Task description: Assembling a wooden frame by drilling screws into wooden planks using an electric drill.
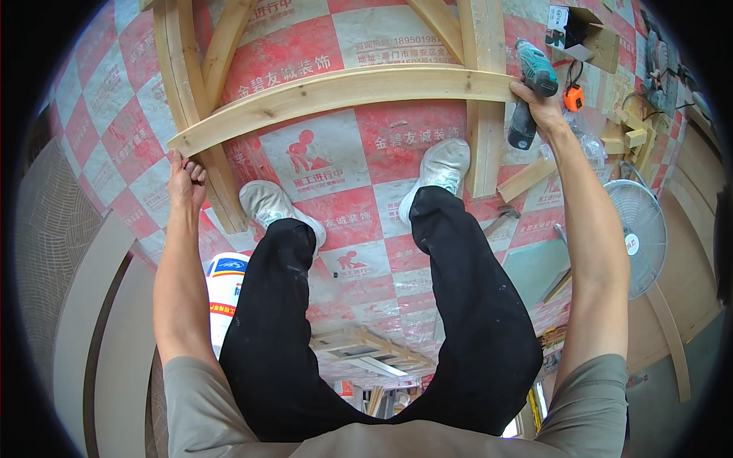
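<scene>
A pale wooden board (328,90) lies crosswise over two upright-running timbers, the left timber (177,61) and the right timber (482,145). At the board's left end is my left hand (187,183), its fingers curled and the fingertips touching the board's corner. A small reddish and dark bit shows at those fingers, too small to name. My right hand (540,108) is wrapped around the handle of a teal and black cordless drill (537,69), beside the board's right end. The drill's black battery base sticks out below the hand.
An orange tape measure (573,97), an open cardboard box (584,38) and wood offcuts (635,138) lie at the right. Nearer are a hammer (502,220) and a standing fan (635,237). A white bucket (223,294) stands by my left leg. Printed red-and-white sheeting (343,221) covers the floor.
</scene>
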Demonstrator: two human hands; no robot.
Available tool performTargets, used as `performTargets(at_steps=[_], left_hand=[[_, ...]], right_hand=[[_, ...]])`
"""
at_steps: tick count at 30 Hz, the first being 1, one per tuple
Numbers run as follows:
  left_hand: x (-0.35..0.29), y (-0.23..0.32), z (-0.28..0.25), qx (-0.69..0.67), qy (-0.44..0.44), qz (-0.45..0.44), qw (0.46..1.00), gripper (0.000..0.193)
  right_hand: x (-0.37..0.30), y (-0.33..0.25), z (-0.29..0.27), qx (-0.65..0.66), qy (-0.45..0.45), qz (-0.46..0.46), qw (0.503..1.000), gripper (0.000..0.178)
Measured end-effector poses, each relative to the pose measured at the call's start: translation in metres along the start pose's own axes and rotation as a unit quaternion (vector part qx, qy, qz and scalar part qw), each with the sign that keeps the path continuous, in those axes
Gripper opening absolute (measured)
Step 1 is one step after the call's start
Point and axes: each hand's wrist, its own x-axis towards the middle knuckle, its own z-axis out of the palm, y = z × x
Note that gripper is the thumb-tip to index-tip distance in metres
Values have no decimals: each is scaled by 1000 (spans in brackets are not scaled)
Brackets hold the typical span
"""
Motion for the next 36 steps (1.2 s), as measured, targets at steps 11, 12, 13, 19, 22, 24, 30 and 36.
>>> performTargets(at_steps=[11,12,13,19,22,24,30,36], left_hand=[[1,3,-4,-6,-22,7,1000,42],[2,2,-4,-13,-25,5,1000,43],[3,2,-6,-13,-26,6,1000,43],[4,-1,-7,-9,-46,7,999,43],[1,0,-7,-15,-30,-2,999,43],[1,1,-6,-11,-23,2,1000,43],[6,2,-10,-24,-49,-14,998,40],[-6,52,-3,156,-102,-71,980,19]], right_hand=[[0,-2,3,12,10,-18,1000,37],[2,-5,3,8,15,-25,1000,37],[2,-7,3,5,21,-31,999,38],[-2,-2,-1,-8,6,12,1000,40],[-5,-7,4,-7,15,9,1000,41],[-4,-5,6,-8,9,19,1000,41],[8,6,-7,-30,4,-19,999,34],[8,9,-12,-8,2,-14,1000,39]])
